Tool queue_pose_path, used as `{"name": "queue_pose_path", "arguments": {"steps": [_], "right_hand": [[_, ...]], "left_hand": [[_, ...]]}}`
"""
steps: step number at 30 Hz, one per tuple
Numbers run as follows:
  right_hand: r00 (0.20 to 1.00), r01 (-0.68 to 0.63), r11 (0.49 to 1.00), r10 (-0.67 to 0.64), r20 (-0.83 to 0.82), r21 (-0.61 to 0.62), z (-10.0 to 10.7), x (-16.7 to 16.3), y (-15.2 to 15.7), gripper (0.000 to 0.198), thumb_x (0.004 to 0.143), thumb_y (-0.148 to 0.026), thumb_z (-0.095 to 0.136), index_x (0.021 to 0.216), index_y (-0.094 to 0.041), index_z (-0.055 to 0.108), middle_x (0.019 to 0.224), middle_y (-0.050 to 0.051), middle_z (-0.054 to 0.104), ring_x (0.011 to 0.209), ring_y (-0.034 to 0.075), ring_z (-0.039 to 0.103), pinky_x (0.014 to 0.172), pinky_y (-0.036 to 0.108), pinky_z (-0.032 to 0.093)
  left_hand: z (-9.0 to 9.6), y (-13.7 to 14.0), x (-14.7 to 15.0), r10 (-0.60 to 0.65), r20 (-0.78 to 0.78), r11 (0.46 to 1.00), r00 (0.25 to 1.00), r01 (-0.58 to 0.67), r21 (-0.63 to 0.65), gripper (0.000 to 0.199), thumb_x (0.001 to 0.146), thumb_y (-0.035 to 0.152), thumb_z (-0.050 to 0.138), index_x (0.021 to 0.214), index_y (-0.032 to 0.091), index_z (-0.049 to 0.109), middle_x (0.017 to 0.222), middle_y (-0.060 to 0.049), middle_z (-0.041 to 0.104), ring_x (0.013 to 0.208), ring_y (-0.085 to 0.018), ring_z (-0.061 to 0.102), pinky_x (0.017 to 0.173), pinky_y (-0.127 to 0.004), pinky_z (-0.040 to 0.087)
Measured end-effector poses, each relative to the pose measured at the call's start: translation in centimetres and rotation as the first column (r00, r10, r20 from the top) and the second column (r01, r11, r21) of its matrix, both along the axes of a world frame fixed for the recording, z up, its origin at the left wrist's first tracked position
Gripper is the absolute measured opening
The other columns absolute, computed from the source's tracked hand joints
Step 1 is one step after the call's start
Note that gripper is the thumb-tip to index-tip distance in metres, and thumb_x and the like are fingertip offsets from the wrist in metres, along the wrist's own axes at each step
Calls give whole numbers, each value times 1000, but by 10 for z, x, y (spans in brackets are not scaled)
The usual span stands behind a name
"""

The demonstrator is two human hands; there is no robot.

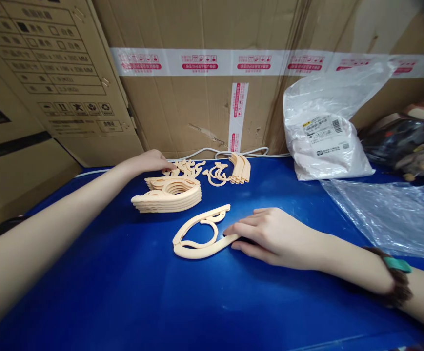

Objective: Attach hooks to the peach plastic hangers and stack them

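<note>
In the head view, the right hand (270, 235) pinches the near free end of a cream folding hanger (199, 253) between thumb and fingers; the hanger lies folded on the blue bench (124, 292), its two arms angled apart around a round hook piece. The left hand (152, 160) is stretched to the far side, its fingertips at a loose pile of small cream pieces (190, 168); whether they grip one cannot be told. Just in front of that pile, a stack of folded hangers (171, 204) sits neatly layered. To the right of the pile lie a few curved hooks (217, 185), with a bundle of curved arm pieces (241, 168) beside them. Farther right stands a white plastic bag (325, 146) with a printed label, and a clear plastic sheet (391, 214) lies crumpled in front of it. A large cardboard box (182, 107) crossed by red-and-white tape backs the bench, and a fuzzy brown band (402, 291) circles the right wrist.
</note>
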State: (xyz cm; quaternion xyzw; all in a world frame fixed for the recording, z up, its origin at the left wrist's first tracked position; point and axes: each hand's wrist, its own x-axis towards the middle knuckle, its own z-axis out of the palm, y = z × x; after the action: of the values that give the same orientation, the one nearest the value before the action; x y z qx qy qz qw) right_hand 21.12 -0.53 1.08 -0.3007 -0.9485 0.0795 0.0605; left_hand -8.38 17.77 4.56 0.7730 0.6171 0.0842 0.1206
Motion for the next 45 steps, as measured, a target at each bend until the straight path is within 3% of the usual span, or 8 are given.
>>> {"name": "queue_pose_path", "arguments": {"steps": [19,26,31,35,37,39,42,45], "right_hand": [[1000,7,999,-7,-5,31,-2,1,0,30,100,-34,38,113,-20,61,95,5,71,84,18,66,72,30,40],[1000,5,998,-3,-28,55,-4,1,0,29,100,-33,38,109,-20,62,93,6,72,81,17,66,72,28,40],[996,73,993,-68,-52,92,-6,0,1,30,99,-34,40,109,-18,63,86,7,71,73,16,65,68,27,40],[967,196,981,-193,-165,3,5,2,-1,35,96,-39,46,122,-19,58,72,1,67,61,14,59,58,25,36],[916,261,964,-265,-302,-55,12,5,-1,32,97,-38,44,117,-19,60,72,0,65,61,13,57,59,25,37],[825,272,949,-316,-468,-161,18,7,-2,31,99,-33,36,107,-18,62,73,0,63,64,13,56,62,25,39],[682,189,916,-382,-623,-355,20,6,-3,30,100,-31,32,107,-18,59,76,0,61,70,13,57,67,25,44],[704,122,908,-363,-610,-400,17,3,-5,32,94,-39,50,120,-20,52,82,-1,62,71,13,57,65,24,46]], "left_hand": [[0,-9,15,195,-137,981,971,-194,20,35,64,51,56,52,18,58,55,-5,56,60,-22,54,54,-29,31],[20,-26,22,252,-62,947,966,-233,222,28,68,46,55,63,19,60,74,-9,64,79,-30,59,65,-33,38],[44,-62,45,158,229,879,960,-243,410,22,80,37,46,76,18,55,74,-5,58,76,-21,55,66,-30,37],[47,-113,79,-11,481,944,877,-150,295,13,84,26,41,77,18,49,65,2,51,53,-8,45,51,-20,33],[43,-140,93,-7,722,996,692,-61,68,5,78,20,49,74,19,47,59,3,50,45,-6,41,43,-18,27],[36,-161,103,30,788,996,614,50,-77,9,76,20,56,75,18,47,60,3,55,44,-6,44,40,-17,27],[19,-180,109,32,793,970,608,172,-172,16,76,22,58,74,19,42,65,1,62,49,-8,53,40,-16,32],[1,-183,108,39,771,953,635,209,-220,23,79,31,59,74,21,39,65,1,62,50,-10,56,38,-17,33]]}}
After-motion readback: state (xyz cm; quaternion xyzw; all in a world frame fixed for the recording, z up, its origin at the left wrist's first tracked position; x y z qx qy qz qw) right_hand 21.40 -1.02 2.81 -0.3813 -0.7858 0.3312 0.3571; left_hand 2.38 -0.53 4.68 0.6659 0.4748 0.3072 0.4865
